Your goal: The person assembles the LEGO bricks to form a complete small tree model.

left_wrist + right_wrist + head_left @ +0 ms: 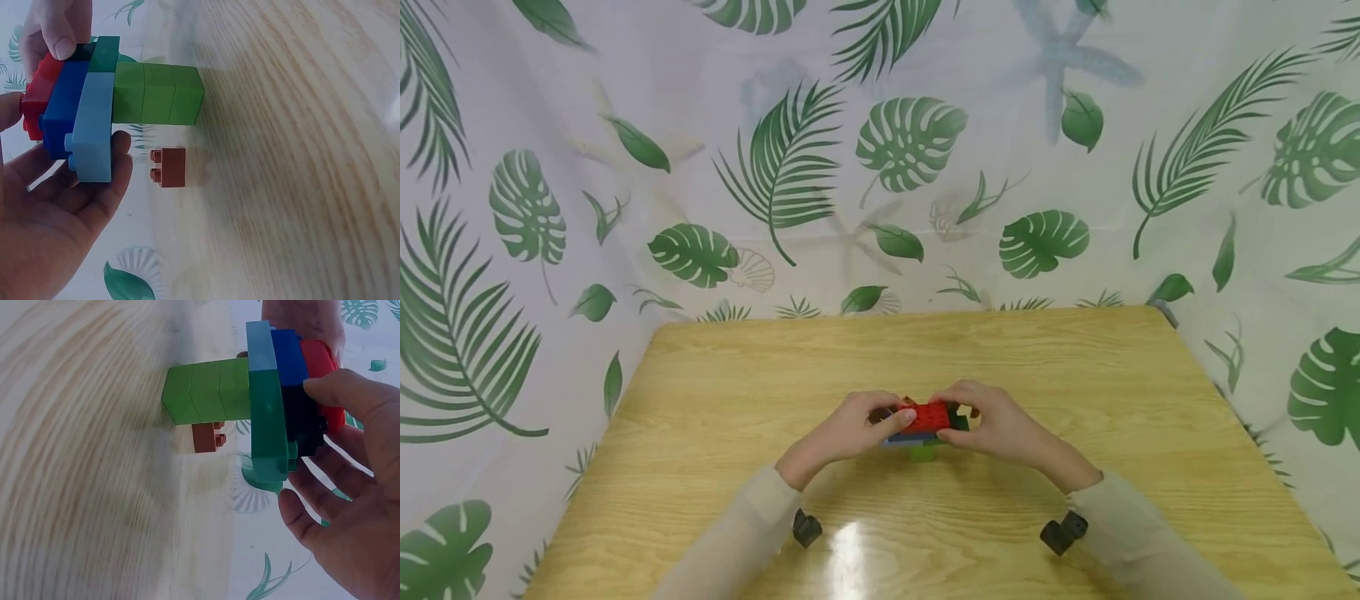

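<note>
A toy-brick build stands upright on the table. Its stem is a column of light green bricks (156, 94). Across the stem's top lie a light blue brick (94, 131) and a dark green brick (267, 419), side by side. Above them sit a dark blue brick (65, 103) and a black brick (300, 415), with a red brick (931, 414) topmost in the middle. My left hand (846, 427) holds the blue side, thumb at the red brick and fingers beneath. From the other side my right hand (1000, 427) grips the red and black bricks, its lower fingers curled near the dark green one.
A single brown brick (173, 167) rests on the wooden table (760, 367) behind the stem, studs facing up. A leaf-patterned cloth (925, 275) hangs along the table's far edge and both sides. Dark wrist cameras (1063, 533) are strapped at the sleeves.
</note>
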Demonstrator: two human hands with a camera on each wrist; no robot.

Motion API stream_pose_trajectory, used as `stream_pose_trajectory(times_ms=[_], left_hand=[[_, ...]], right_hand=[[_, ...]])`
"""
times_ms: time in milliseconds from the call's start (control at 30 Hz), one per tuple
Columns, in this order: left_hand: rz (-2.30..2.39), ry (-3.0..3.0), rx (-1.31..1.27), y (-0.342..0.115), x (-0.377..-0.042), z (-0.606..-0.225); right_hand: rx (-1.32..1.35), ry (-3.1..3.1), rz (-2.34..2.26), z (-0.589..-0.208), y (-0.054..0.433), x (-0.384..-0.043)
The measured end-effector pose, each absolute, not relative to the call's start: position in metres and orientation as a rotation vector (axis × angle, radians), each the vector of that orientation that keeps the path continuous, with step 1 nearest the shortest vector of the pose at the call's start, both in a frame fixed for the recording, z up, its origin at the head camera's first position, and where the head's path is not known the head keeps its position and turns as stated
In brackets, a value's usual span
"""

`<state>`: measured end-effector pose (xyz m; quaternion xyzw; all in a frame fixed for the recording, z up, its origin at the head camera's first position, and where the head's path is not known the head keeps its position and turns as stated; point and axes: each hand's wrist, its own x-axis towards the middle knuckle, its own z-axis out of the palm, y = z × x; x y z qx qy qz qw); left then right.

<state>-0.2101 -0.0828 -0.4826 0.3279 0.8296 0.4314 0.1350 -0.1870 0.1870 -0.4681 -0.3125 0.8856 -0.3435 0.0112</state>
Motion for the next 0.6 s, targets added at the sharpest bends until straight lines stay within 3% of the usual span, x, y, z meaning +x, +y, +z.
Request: stream_pose_trajectory(times_ms=[600], left_hand=[[1.383, 2.461, 0.788, -0.099, -0.224, -0.482]], right_hand=[[-0.886, 2.694, -1.101, -0.469, 0.189, -0.187]])
